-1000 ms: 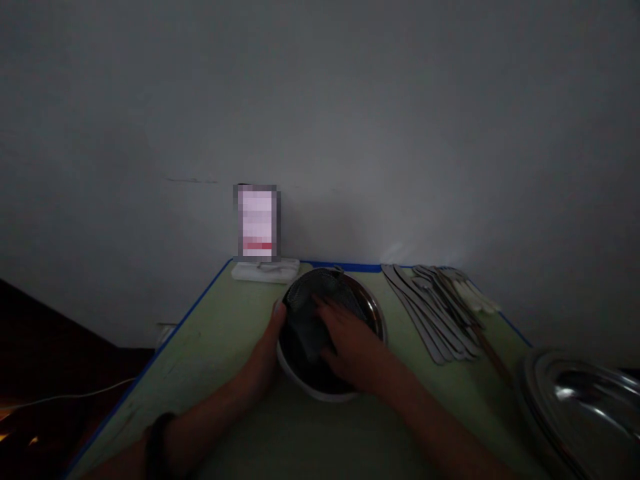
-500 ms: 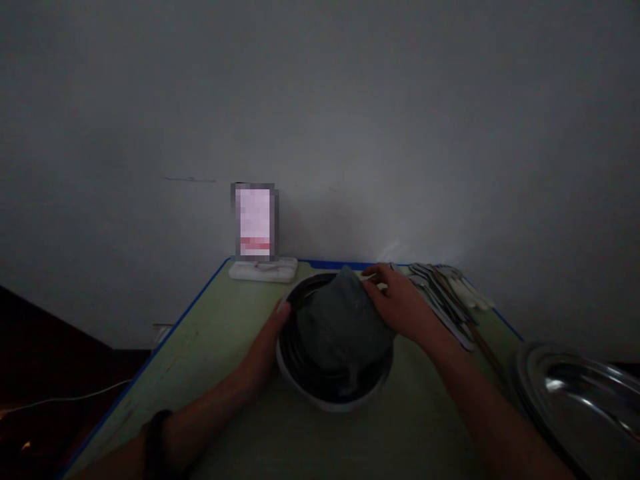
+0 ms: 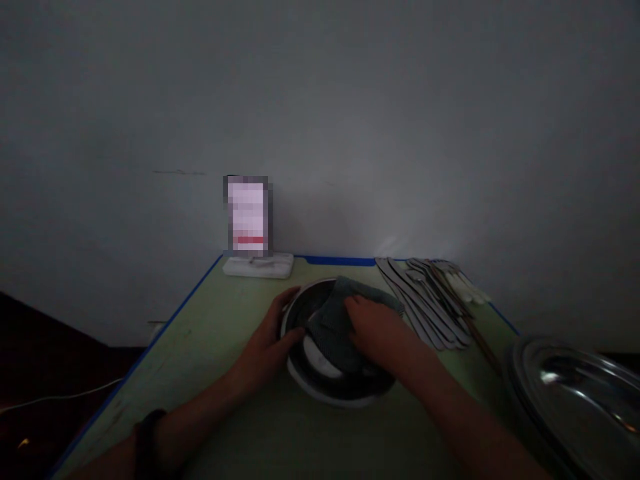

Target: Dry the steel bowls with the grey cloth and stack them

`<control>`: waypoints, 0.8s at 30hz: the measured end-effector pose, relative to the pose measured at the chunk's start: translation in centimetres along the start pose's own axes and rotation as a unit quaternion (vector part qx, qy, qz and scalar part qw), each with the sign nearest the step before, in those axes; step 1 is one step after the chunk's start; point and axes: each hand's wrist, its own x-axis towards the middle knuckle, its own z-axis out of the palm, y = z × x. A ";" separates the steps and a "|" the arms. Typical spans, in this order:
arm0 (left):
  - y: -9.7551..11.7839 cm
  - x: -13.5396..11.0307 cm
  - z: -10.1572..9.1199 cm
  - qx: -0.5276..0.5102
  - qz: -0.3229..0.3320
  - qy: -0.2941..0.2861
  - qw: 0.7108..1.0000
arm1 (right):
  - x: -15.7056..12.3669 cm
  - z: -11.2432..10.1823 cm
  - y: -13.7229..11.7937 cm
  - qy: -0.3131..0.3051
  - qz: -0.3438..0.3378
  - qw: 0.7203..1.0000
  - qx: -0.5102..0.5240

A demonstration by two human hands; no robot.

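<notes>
A round metal bowl (image 3: 327, 393) with a pale rim sits on the green table (image 3: 240, 413) in front of me. My left hand (image 3: 267, 340) grips the bowl's left rim, thumb over the edge. My right hand (image 3: 373, 330) is inside the bowl, fingers closed and pressed on a dark grey cloth (image 3: 335, 327) that drapes over the far rim. The scene is very dim. A dark band is on my left wrist.
A row of several metal spoons and knives (image 3: 425, 300) lies to the right of the bowl. A large shiny metal tray (image 3: 580, 400) sits at the right edge. A blurred card on a white stand (image 3: 257, 265) stands by the wall. The table has a blue border.
My right hand came back from the bowl's far right rim into the bowl, pushing the cloth down. The left hand slid further over the rim.
</notes>
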 end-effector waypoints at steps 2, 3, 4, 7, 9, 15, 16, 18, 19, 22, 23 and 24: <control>0.1 -0.1 0.0 0.025 0.002 -0.007 1.000 | 0.3 0.3 0.3 -0.001 0.000 1.000 0.002; 0.1 -0.1 0.0 0.030 0.005 -0.012 0.999 | 0.3 0.3 0.3 -0.001 -0.004 1.000 0.005; 0.2 -0.1 0.0 0.033 0.008 -0.016 0.999 | 0.3 0.4 0.4 0.002 -0.008 1.000 0.008; 0.3 -0.1 0.0 0.044 0.013 -0.015 0.999 | 0.2 0.5 0.1 0.000 -0.017 1.000 0.016; 0.3 -0.1 0.0 0.052 0.014 -0.008 0.998 | 0.3 0.6 0.0 -0.006 -0.010 1.000 0.019; 0.1 -0.1 -0.1 0.066 0.003 -0.015 0.998 | 1.1 1.1 1.0 -0.011 -0.038 0.998 0.049; 0.0 -0.1 -0.1 0.065 0.005 -0.016 0.998 | 1.1 1.1 1.2 -0.008 -0.041 0.998 0.054; -0.1 -0.1 -0.1 0.062 0.010 -0.015 0.998 | 1.2 0.9 1.5 0.000 -0.042 0.997 0.062; -0.1 -0.1 -0.1 0.061 0.010 -0.013 0.998 | 1.1 0.7 1.6 0.009 -0.043 0.997 0.065; 0.1 -0.1 0.0 0.057 0.006 -0.004 0.998 | 0.6 -0.5 1.3 0.065 -0.046 0.992 0.102; 0.2 -0.1 0.0 0.055 0.004 -0.002 0.998 | 0.3 -1.0 1.1 0.093 -0.047 0.987 0.124; 0.2 -0.1 0.0 0.054 0.002 0.000 0.999 | 0.1 -1.4 0.9 0.120 -0.046 0.980 0.151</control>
